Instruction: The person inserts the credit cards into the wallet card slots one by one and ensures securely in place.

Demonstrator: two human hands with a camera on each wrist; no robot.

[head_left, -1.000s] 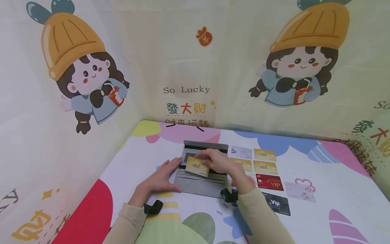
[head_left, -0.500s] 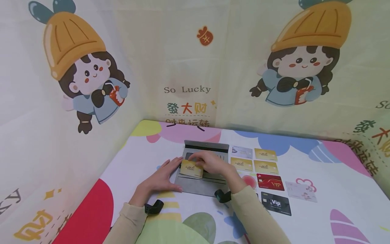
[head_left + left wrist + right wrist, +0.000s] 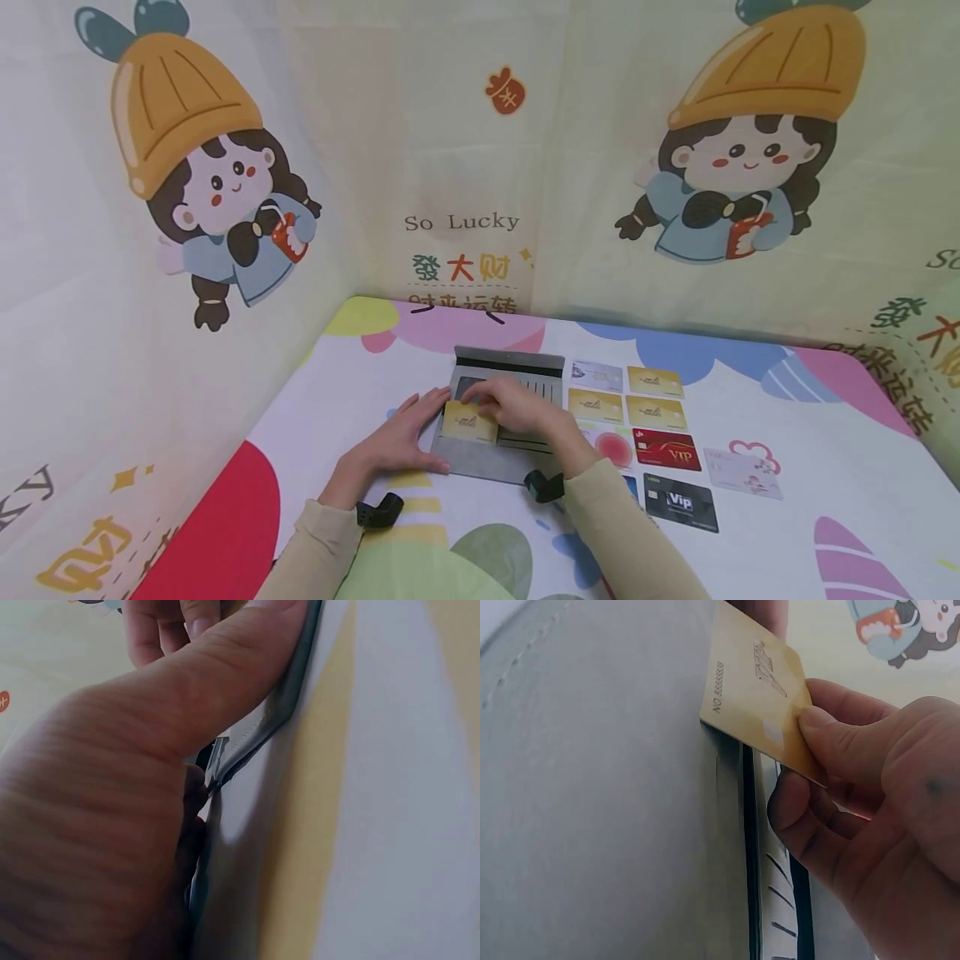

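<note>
A grey wallet point(image 3: 480, 465) lies spread open on the table, its slotted panel toward the back. My right hand point(image 3: 521, 408) pinches a gold card point(image 3: 467, 423) by its upper right part, between thumb and fingers. In the right wrist view the gold card point(image 3: 754, 690) is tilted, its lower edge right at a slot line of the wallet point(image 3: 615, 810). My left hand point(image 3: 397, 442) rests at the wallet's left side, fingers extended. The left wrist view shows the thumb of that hand point(image 3: 142, 750) along the wallet's edge point(image 3: 292, 697).
Right of the wallet, cards lie in rows: a silver one point(image 3: 597, 375), several gold ones point(image 3: 656, 382), a red VIP card point(image 3: 666, 450), a black VIP card point(image 3: 680, 502) and a pale card point(image 3: 742, 473). My right sleeve point(image 3: 622, 533) partly covers a blue card point(image 3: 632, 486).
My right hand has carried the gold card left and slightly toward me, onto the wallet's left half; the card now sits straighter. My left hand has stayed in place.
</note>
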